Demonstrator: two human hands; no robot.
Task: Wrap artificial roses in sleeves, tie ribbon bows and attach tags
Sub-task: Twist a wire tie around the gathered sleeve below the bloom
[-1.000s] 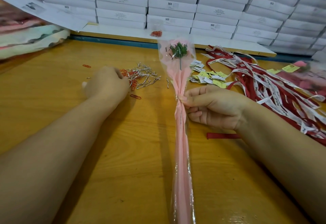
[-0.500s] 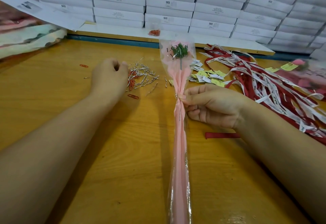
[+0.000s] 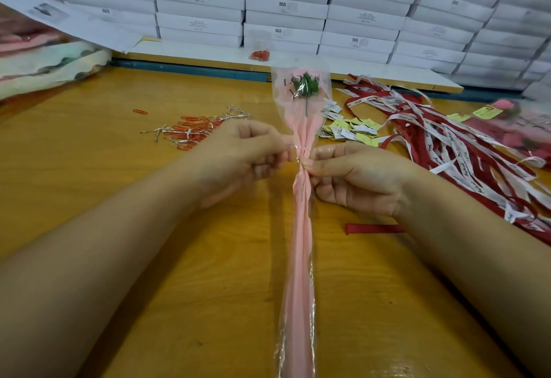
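On a yellow wooden table point(image 3: 119, 199) backed by stacked white boxes point(image 3: 286, 5), the left hand point(image 3: 247, 154) and right hand point(image 3: 357, 178) pinch the sleeved rose point(image 3: 301, 187) at its gathered neck; ribbons point(image 3: 447, 145) lie right.

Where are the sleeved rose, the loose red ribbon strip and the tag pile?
sleeved rose point(image 3: 301, 228), head view, on the pink sleeve below the pinch.
loose red ribbon strip point(image 3: 374, 228), head view, its middle.
tag pile point(image 3: 350, 130), head view, centre of the heap.
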